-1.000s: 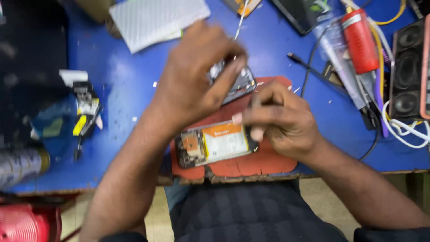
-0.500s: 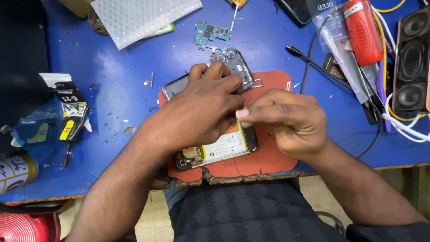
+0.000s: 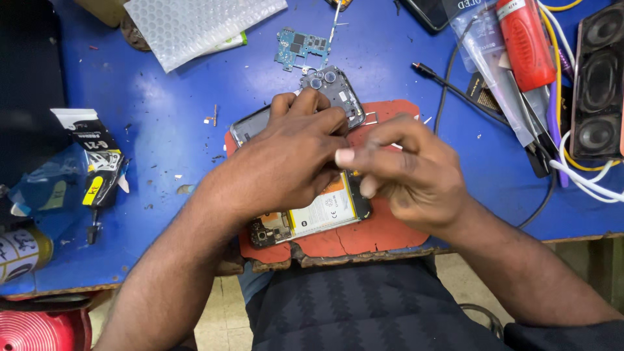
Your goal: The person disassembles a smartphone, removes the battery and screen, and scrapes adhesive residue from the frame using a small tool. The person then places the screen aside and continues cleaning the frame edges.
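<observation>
An opened phone (image 3: pixel 312 218) with its white and orange battery showing lies on a red work mat (image 3: pixel 364 237) at the table's front edge. My left hand (image 3: pixel 292 156) lies flat over its upper half, pressing it down. A grey back cover (image 3: pixel 335 91) with round camera holes pokes out beyond my fingers. My right hand (image 3: pixel 406 175) hovers beside the left, thumb and fingers pinched together; whether they hold a small part cannot be told. A small blue circuit board (image 3: pixel 300 47) rests on the blue table (image 3: pixel 162 130) behind the mat.
Bubble wrap (image 3: pixel 195 26) lies at the back left. A red tool (image 3: pixel 525 42), clear bags and a black cable (image 3: pixel 455 84) sit at the right, with a speaker (image 3: pixel 598 84) and white wires (image 3: pixel 585 182). A small tube packet (image 3: pixel 97 169) is at the left.
The view has shifted down, bringing the circuit board into sight. My left hand settled lower onto the phone. My right hand lifted a little off the mat.
</observation>
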